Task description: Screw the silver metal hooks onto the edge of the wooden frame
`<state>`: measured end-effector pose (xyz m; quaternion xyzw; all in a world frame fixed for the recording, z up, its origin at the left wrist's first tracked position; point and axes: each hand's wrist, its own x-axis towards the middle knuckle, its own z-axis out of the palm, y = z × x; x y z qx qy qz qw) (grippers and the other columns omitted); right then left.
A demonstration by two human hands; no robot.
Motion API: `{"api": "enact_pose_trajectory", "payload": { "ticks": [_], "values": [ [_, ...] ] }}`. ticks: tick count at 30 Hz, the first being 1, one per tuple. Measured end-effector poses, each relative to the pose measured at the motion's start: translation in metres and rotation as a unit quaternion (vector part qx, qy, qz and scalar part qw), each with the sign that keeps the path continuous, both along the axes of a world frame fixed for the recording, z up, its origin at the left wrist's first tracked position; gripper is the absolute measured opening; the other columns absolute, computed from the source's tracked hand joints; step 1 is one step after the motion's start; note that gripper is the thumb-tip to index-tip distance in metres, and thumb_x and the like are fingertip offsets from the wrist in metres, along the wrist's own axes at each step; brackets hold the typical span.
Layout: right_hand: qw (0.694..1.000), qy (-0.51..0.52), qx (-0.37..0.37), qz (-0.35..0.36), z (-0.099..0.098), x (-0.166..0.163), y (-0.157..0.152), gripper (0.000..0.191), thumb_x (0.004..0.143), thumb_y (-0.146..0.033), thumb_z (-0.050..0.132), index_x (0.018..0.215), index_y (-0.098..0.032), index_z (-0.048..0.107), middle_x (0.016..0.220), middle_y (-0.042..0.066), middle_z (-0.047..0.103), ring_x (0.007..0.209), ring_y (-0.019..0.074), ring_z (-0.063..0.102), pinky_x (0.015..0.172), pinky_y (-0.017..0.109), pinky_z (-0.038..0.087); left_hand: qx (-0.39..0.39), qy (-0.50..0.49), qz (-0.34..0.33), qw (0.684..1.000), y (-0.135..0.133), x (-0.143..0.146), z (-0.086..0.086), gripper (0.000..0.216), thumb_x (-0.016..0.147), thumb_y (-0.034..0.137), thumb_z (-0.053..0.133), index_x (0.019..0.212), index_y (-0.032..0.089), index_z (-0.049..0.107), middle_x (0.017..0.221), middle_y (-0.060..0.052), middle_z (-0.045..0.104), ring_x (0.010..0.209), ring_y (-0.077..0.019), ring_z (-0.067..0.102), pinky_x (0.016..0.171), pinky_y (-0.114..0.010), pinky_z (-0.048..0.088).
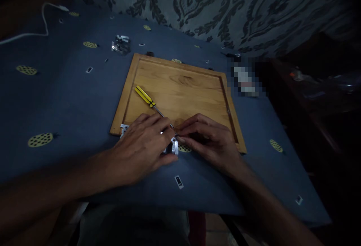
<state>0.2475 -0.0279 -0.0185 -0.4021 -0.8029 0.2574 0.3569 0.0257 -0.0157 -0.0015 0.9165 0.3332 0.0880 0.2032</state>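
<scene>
A framed wooden panel lies flat on the blue cloth. At its near edge, my left hand is closed over a silvery metal hinge, and most of the metal is hidden under the fingers. My right hand pinches thumb and fingertips together right beside the hinge; whatever is between them is too small and dark to tell. A screwdriver with a yellow and black handle rests on the panel, its shaft slanting towards both hands. Its tip is lost among the fingertips.
Further metal hinges lie behind the panel on the left. A white cable crosses the far left of the tablecloth. To the right sit a dark object and a blurred-out pale item. A patterned wall covering bounds the back.
</scene>
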Motion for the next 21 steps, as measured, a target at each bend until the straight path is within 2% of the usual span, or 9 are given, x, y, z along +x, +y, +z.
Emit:
{"api": "enact_pose_trajectory", "payload": {
  "ticks": [6,21],
  "values": [
    [1.0,-0.013,0.011,-0.007,-0.0009,-0.0001,-0.0016,0.017,0.092,-0.016,0.075,0.106,-0.026,0.079,0.094,0.003,0.073,0.083,0.0159,0.072,0.07,0.028,0.061,0.014,-0.009,0.001,1.0,-0.0005,-0.0007,-0.0018,0.032,0.09,0.039,0.078,0.107,0.014,0.07,0.108,-0.006,0.065,0.105,-0.0269,0.058,0.093,-0.044,0.045],
    [0.999,-0.015,0.04,0.017,-0.0042,0.0037,-0.002,0.017,0.093,-0.018,0.074,0.105,-0.029,0.08,0.099,0.004,0.075,0.089,0.0173,0.074,0.075,0.031,0.064,0.024,-0.009,-0.001,1.0,0.0001,-0.0003,-0.0038,0.032,0.091,0.041,0.077,0.108,0.015,0.069,0.109,-0.005,0.066,0.104,-0.0255,0.058,0.092,-0.042,0.045]
  ]
}}
